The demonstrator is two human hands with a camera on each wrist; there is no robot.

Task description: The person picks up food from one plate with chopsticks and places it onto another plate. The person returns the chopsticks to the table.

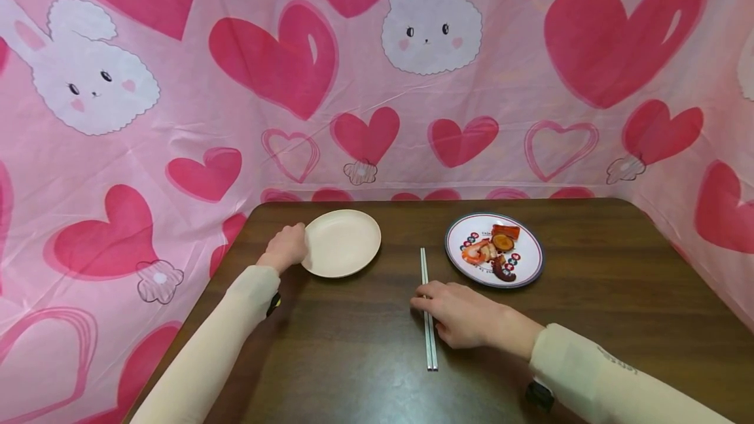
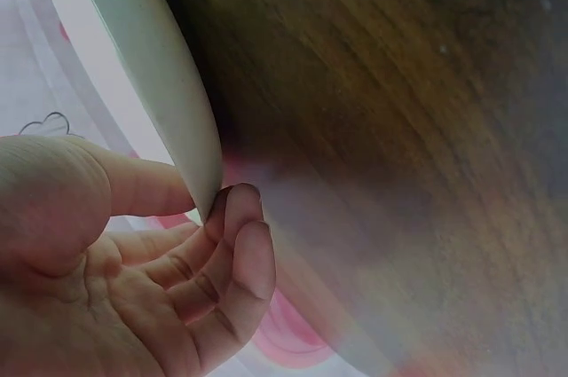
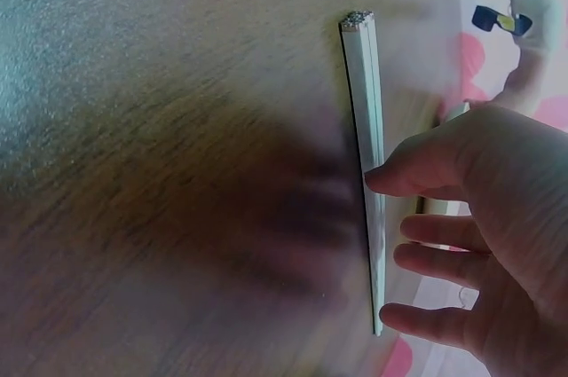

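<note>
My left hand (image 1: 285,247) pinches the left rim of a plain cream plate (image 1: 343,244) at the back left of the table. In the left wrist view, the thumb is on one face of that plate (image 2: 169,66) and the fingers are at the other. My right hand (image 1: 465,313) reaches over a pair of pale metallic chopsticks (image 1: 429,339) lying side by side on the wood. In the right wrist view, its thumb is right at the chopsticks (image 3: 362,102), while the other fingers spread loosely along their far half.
To the back right stands a white plate with a blue rim (image 1: 534,267), bearing several food pieces, among them an orange shrimp-like piece (image 1: 474,252) and a dark curved piece (image 1: 503,270). A pink heart-and-bunny cloth (image 1: 365,84) hangs behind the brown wooden table (image 1: 353,358).
</note>
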